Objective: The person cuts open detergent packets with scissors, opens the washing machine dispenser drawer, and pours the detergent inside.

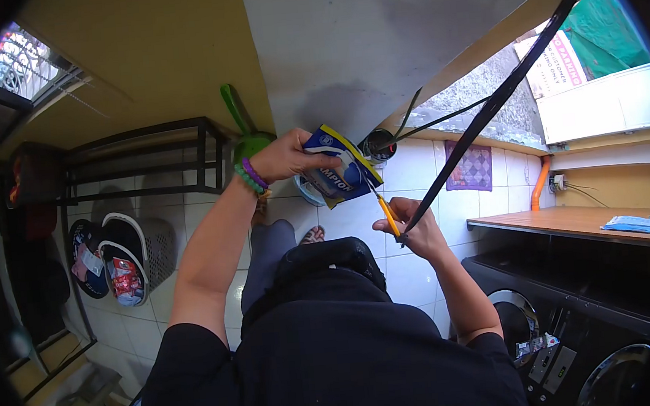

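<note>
My left hand [285, 157], with green and purple bands at the wrist, grips a blue and yellow Champion packet [344, 177] by its upper left part, thumb across the front. The packet is tilted in front of my body. In my right hand [420, 227] is a pair of scissors [389, 212] with yellow handles, seen nearly edge-on. Its blades meet the packet's lower right edge; whether they have cut into it I cannot tell. A long black strap [496, 102] runs from the upper right down to my right hand, crossing in front of it.
Beyond the packet stand a blue-rimmed bucket [310, 192] and a dark container [378, 145] with sticks. A green dustpan [250, 142] leans by the wall. Left are a metal rack [141, 193] and a laundry basket [159, 250]; right, a wooden shelf [548, 225] above black front-loading machines [557, 291].
</note>
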`<state>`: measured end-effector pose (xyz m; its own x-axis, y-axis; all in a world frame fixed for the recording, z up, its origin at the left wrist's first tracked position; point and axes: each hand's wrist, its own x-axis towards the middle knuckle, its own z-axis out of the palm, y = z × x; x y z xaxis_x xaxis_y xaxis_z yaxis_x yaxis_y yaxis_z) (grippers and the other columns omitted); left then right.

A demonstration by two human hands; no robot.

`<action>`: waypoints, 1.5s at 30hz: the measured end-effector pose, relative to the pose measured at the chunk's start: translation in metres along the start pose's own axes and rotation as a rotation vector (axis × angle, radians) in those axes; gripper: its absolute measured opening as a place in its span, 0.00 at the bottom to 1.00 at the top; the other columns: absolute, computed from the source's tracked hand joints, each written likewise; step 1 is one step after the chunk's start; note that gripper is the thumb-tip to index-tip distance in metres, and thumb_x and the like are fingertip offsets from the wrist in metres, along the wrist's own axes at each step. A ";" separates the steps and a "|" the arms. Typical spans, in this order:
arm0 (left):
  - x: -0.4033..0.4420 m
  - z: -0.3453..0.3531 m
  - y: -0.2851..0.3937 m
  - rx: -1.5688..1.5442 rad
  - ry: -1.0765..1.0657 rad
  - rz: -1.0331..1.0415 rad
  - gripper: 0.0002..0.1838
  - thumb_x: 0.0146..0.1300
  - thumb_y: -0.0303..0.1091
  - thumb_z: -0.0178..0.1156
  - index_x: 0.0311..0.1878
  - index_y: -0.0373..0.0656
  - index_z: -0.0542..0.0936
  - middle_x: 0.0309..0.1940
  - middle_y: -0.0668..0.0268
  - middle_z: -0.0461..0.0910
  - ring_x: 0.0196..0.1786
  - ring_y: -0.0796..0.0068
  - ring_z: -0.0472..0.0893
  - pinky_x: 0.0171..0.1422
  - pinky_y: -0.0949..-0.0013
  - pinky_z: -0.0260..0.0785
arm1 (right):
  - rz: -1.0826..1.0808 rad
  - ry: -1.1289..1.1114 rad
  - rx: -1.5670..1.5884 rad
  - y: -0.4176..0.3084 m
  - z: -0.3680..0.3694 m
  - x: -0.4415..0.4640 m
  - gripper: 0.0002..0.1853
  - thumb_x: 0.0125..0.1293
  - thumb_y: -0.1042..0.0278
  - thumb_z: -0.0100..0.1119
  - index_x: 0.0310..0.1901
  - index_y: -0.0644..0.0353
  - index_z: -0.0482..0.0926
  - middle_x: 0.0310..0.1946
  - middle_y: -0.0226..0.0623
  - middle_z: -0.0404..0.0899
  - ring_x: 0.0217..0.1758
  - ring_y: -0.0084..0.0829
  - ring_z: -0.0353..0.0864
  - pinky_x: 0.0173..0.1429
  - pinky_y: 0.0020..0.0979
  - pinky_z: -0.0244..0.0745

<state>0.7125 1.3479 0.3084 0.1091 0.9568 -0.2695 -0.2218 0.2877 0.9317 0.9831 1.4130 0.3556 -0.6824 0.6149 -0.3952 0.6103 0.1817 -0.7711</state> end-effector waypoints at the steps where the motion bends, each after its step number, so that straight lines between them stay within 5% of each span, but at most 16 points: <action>1: 0.001 -0.001 -0.001 0.024 -0.023 0.011 0.11 0.53 0.31 0.68 0.39 0.39 0.83 0.34 0.68 0.83 0.36 0.84 0.79 0.42 0.78 0.72 | -0.009 -0.010 -0.011 -0.002 0.002 0.001 0.32 0.45 0.39 0.70 0.17 0.64 0.68 0.11 0.27 0.61 0.17 0.21 0.60 0.22 0.28 0.52; 32: 0.003 -0.030 -0.029 -0.140 0.058 -0.036 0.12 0.47 0.29 0.69 0.35 0.36 0.83 0.29 0.66 0.83 0.30 0.82 0.81 0.39 0.78 0.72 | 0.024 0.045 0.027 -0.013 0.046 0.046 0.28 0.50 0.42 0.68 0.20 0.65 0.74 0.13 0.27 0.64 0.17 0.21 0.59 0.22 0.28 0.50; 41: 0.010 -0.041 -0.054 -0.094 0.117 -0.097 0.12 0.47 0.28 0.70 0.36 0.37 0.82 0.32 0.66 0.83 0.36 0.82 0.80 0.46 0.78 0.70 | 0.060 -0.028 0.107 -0.008 0.057 0.067 0.27 0.48 0.46 0.71 0.20 0.64 0.71 0.13 0.29 0.65 0.18 0.21 0.62 0.23 0.28 0.57; 45: 0.013 -0.053 -0.064 -0.118 0.011 -0.107 0.13 0.48 0.28 0.69 0.39 0.37 0.82 0.33 0.67 0.83 0.37 0.81 0.80 0.46 0.78 0.70 | 0.033 -0.003 0.058 0.001 0.063 0.070 0.23 0.52 0.50 0.70 0.21 0.64 0.74 0.13 0.24 0.64 0.18 0.18 0.58 0.23 0.26 0.50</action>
<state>0.6765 1.3445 0.2319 0.1276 0.9205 -0.3693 -0.3222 0.3906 0.8623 0.9107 1.4081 0.2958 -0.6634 0.6175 -0.4226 0.6084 0.1163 -0.7851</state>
